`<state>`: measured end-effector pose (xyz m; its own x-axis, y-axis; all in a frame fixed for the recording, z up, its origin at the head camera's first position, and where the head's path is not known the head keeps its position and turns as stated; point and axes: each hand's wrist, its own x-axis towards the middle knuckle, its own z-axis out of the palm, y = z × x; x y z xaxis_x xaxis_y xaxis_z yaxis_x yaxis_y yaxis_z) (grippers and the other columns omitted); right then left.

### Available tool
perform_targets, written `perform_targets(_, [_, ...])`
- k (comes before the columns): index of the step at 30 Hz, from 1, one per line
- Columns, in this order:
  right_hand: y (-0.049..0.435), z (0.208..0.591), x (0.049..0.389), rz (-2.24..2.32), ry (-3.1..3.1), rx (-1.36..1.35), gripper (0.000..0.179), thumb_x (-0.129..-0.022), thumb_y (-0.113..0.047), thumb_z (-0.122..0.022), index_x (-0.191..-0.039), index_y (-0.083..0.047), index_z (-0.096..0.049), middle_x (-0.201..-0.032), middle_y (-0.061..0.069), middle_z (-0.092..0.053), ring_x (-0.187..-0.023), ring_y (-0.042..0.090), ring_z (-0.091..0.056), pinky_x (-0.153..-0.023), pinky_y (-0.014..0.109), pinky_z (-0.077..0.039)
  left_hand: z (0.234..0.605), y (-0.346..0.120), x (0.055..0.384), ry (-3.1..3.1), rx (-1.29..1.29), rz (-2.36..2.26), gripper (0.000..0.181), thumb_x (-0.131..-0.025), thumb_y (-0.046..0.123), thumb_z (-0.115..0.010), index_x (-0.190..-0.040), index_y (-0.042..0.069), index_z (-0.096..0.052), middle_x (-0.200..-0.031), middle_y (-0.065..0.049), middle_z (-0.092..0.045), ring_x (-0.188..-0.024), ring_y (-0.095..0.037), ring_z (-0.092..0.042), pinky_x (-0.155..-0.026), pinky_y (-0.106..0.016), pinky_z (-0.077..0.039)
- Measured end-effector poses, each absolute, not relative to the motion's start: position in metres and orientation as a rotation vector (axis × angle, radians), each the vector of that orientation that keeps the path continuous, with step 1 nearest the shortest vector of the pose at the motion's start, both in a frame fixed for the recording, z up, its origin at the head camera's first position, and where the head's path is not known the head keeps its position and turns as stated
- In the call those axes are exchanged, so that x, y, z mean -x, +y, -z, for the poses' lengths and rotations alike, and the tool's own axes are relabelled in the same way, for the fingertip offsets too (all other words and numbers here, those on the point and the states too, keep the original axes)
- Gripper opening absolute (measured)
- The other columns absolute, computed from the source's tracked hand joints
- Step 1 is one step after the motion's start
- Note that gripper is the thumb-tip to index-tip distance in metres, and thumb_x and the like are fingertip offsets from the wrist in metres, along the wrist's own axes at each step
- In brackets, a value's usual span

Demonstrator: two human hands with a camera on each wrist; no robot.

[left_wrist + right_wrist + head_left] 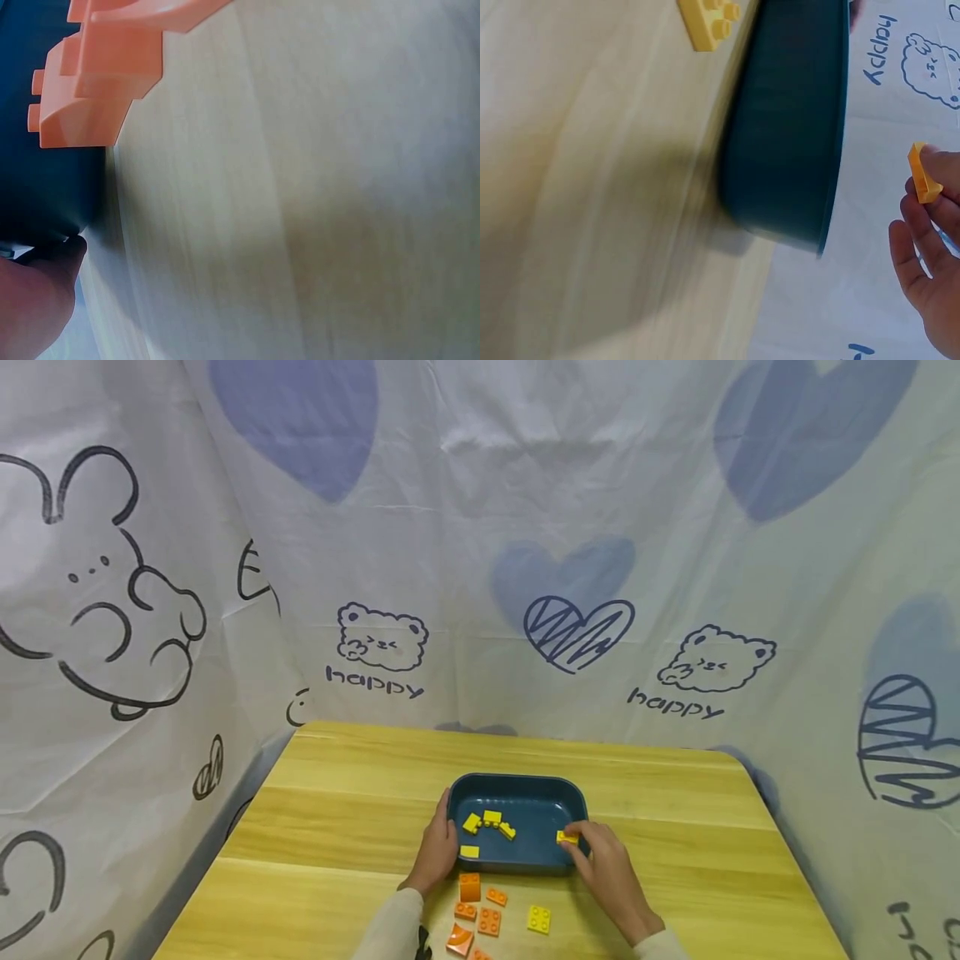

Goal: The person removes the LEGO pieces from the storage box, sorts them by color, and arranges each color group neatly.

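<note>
"What do your hands have?"
"My right hand (611,872) pinches a small yellow brick (564,837) over the near end of the blue tray (517,867). My left hand (437,852) rests uncurled against the opposite outer wall."
"And the others?"
"Four yellow pieces (492,817) lie in the tray, nearer my left hand. Orange pieces (490,922) and a four-studded yellow brick (538,919) sit on the worktop (352,827) between my wrists."

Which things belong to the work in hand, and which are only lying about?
Likely in the work:
left hand
right hand
held yellow brick
dark tray
yellow bricks inside it

Likely lying about, for now:
orange bricks
loose yellow brick beside them
</note>
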<state>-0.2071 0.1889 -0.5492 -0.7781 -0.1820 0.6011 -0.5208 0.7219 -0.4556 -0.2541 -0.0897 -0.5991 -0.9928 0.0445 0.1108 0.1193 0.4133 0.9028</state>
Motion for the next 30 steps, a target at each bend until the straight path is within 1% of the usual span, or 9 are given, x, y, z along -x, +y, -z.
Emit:
perform_targets(8, [0.193, 0.558, 0.192, -0.843, -2.375, -0.541, 0.033, -0.070, 0.002, -0.092, -0.094, -0.012, -0.075, -0.094, -0.005, -0.074, -0.086, 0.011, -0.063, -0.073, 0.028, -0.059, 0.601, -0.091, 0.252, -2.589, 0.151, 1.657, 0.056, -0.106, -0.006, -0.035, -0.160, -0.010, -0.022, -0.162, -0.032, -0.031, -0.148, -0.049, -0.033, -0.119, -0.062, -0.028])
perform_targets(12, [0.194, 0.563, 0.186, -0.830, -2.362, -0.553, 0.034, -0.068, 0.001, -0.093, -0.093, -0.013, -0.075, -0.094, -0.005, -0.075, -0.085, 0.009, -0.062, -0.073, 0.025, -0.057, 0.601, -0.090, 0.253, -2.589, 0.152, 1.659, 0.056, -0.106, -0.006, -0.035, -0.160, -0.010, -0.022, -0.162, -0.031, -0.031, -0.148, -0.048, -0.032, -0.120, -0.062, -0.028])
perform_targets(16, [0.193, 0.568, 0.179, -0.871, -2.392, -0.543, 0.033, -0.069, 0.001, -0.093, -0.093, -0.014, -0.075, -0.094, -0.006, -0.074, -0.086, 0.008, -0.062, -0.073, 0.027, -0.058, 0.601, -0.090, 0.255, -2.581, 0.153, 1.655, 0.056, -0.106, -0.006, -0.035, -0.160, -0.010, -0.022, -0.162, -0.031, -0.031, -0.148, -0.048, -0.033, -0.119, -0.061, -0.028])
perform_targets(19, [0.193, 0.570, 0.173, -0.883, -2.431, -0.515, 0.033, -0.069, 0.001, -0.092, -0.092, -0.016, -0.075, -0.092, -0.010, -0.072, -0.085, 0.007, -0.060, -0.072, 0.027, -0.058, 0.600, -0.090, 0.255, -2.578, 0.153, 1.656, 0.055, -0.106, -0.007, -0.035, -0.159, -0.010, -0.023, -0.162, -0.032, -0.032, -0.148, -0.048, -0.033, -0.120, -0.061, -0.028])
perform_targets(26, [0.197, 0.588, 0.162, -0.859, -2.389, -0.560, 0.035, -0.065, 0.003, -0.093, -0.086, -0.016, -0.072, -0.086, -0.010, -0.069, -0.081, 0.009, -0.061, -0.068, 0.026, -0.056, 0.600, -0.091, 0.255, -2.583, 0.160, 1.659, 0.056, -0.106, -0.006, -0.035, -0.160, -0.010, -0.022, -0.162, -0.032, -0.031, -0.148, -0.048, -0.032, -0.120, -0.061, -0.028])
perform_targets(30, [0.201, 0.599, 0.158, -0.865, -2.398, -0.573, 0.034, -0.067, 0.000, -0.092, -0.086, -0.017, -0.070, -0.086, -0.011, -0.068, -0.081, 0.009, -0.060, -0.068, 0.027, -0.055, 0.599, -0.091, 0.254, -2.575, 0.173, 1.662, 0.056, -0.105, -0.007, -0.035, -0.159, -0.011, -0.022, -0.162, -0.032, -0.031, -0.148, -0.049, -0.032, -0.120, -0.062, -0.027])
